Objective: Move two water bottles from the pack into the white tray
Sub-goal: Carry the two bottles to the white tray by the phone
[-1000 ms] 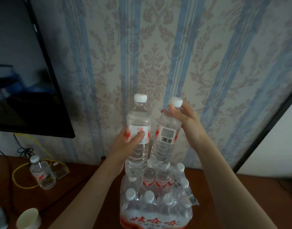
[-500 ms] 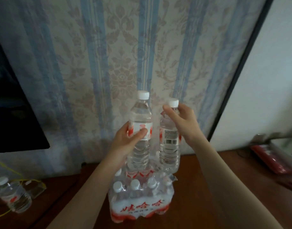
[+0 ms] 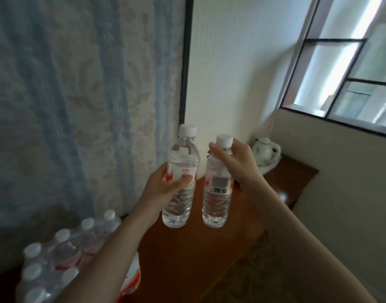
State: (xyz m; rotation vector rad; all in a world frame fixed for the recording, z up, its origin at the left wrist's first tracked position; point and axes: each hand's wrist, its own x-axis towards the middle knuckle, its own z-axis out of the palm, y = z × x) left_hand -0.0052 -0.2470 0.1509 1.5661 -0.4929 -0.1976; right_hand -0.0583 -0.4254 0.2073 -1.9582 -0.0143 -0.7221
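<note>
Clear plastic bottles, one in each hand, are up in the air and away from the pack.

Left bottle (image 3: 180, 178) sits upright in the left hand (image 3: 163, 189), whose fingers wrap its red-and-white label at mid-body; the right bottle (image 3: 217, 186) hangs just beside it, not touching, with the right hand (image 3: 235, 162) closed around its neck and shoulder under the white cap. Both float above the brown wooden table (image 3: 200, 248), well clear of the shrink-wrapped pack (image 3: 63, 252) at lower left. A white kettle (image 3: 265, 149) stands at the table's far end by the wall. No white tray shows here, so I judge this the carrying step: next the person must find the tray, then lower both bottles in upright.
</note>
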